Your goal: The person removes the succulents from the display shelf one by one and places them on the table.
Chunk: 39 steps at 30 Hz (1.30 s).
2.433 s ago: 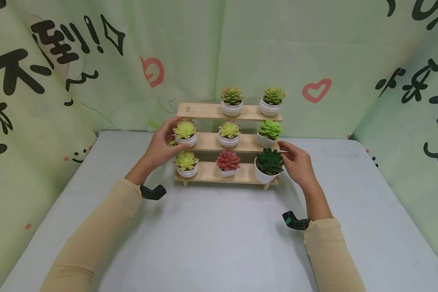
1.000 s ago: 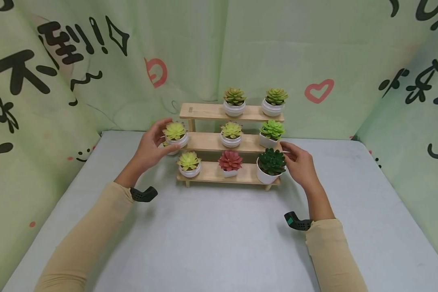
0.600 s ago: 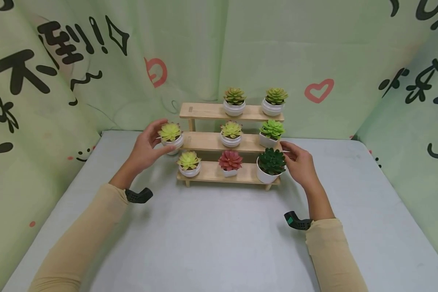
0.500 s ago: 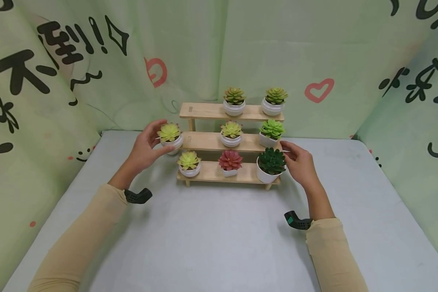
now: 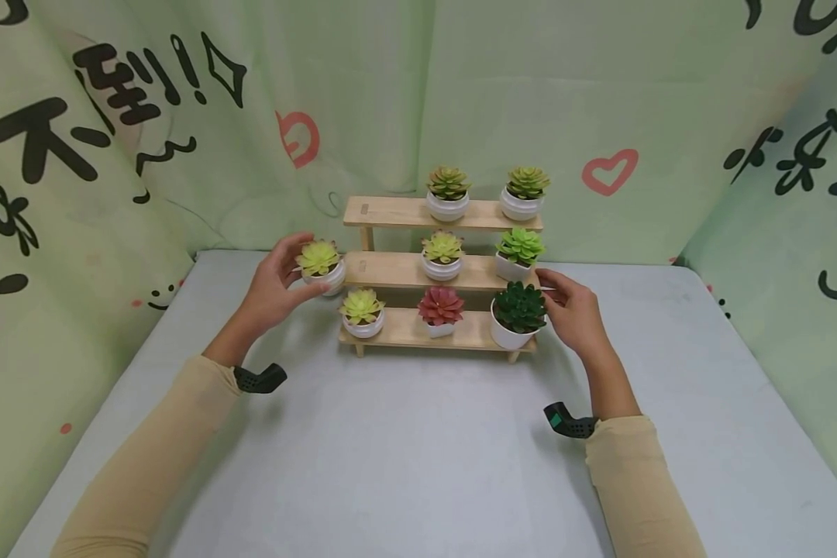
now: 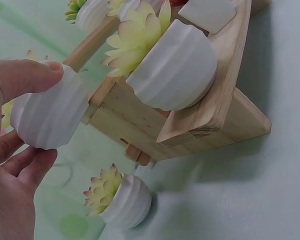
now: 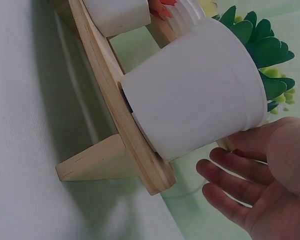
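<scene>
Left grip pinched succulent, not set down; second pot stood beyond, seven pots on rack; right grip's state unclear.

A yellow-green succulent in white is being held just left of the wooden stand; a dark-green succulent is sitting upright at the stand's lower right.

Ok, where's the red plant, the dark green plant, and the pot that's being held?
Red plant (image 5: 440,306): head view, on the middle of its leaves.
Dark green plant (image 5: 519,308): head view, on the middle of its leaves.
Held pot (image 6: 52,112): left wrist view, on its white side.
</scene>
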### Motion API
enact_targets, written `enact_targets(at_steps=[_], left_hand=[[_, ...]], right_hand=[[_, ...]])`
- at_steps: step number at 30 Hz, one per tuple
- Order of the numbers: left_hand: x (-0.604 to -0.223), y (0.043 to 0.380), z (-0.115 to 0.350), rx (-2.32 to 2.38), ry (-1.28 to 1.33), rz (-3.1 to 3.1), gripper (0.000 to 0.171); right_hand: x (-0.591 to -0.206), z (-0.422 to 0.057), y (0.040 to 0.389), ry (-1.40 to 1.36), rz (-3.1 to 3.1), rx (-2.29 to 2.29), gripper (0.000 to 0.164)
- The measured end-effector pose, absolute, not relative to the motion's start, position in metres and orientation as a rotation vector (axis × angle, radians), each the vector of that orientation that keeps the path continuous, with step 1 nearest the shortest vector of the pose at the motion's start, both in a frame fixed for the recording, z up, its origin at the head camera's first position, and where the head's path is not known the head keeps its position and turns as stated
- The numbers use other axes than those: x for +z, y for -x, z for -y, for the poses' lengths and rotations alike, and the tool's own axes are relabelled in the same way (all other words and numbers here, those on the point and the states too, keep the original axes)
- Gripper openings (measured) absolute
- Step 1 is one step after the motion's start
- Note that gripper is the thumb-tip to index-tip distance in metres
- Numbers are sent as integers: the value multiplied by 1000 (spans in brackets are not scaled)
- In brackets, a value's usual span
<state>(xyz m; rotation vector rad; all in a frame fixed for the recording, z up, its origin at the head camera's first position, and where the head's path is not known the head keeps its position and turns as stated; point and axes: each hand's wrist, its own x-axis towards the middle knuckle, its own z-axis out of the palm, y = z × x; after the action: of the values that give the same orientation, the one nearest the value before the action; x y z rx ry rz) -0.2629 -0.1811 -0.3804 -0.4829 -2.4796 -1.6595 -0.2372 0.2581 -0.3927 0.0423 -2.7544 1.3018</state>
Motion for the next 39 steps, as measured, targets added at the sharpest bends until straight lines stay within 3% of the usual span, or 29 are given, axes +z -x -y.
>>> enact_targets(at_steps=[39], left_hand=[[-415, 258, 193, -1675, 396, 2574, 80]], right_hand=[[-394, -260, 237, -49, 2740, 1305, 42]])
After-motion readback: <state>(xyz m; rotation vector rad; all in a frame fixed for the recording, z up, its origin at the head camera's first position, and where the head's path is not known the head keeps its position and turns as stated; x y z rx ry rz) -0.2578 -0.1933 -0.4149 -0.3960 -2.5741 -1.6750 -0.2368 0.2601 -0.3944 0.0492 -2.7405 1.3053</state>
